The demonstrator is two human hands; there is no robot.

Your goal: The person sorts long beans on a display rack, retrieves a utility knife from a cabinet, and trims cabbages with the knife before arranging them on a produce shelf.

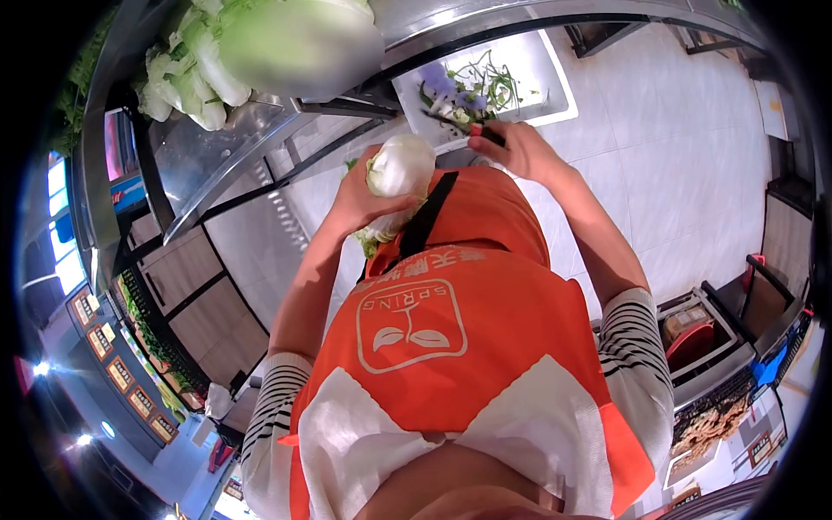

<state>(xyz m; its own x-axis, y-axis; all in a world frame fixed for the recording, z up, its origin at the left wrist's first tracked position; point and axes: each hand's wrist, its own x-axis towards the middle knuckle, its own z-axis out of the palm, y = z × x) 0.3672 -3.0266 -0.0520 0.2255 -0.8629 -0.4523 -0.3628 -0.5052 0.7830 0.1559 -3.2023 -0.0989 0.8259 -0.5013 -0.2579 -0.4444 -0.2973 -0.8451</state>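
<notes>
My left hand (362, 195) is closed around a napa cabbage (402, 166), its white base up and its green leaf tips hanging down against my orange apron. In my right hand (524, 152) is a small knife (482, 133) with a red and black handle. Its dark, thin blade points left over the edge of a white bin (555, 95), apart from the cabbage. Green trimmings (494, 82) and something purple lie in the bin.
More napa cabbages (204, 78) lie on the metal counter (225, 143) at the upper left, one large pale one blurred. A metal shelf edge (485, 35) runs above the bin. Grey tiled floor (659, 147) stretches right, with a crate (693, 334) by the wall.
</notes>
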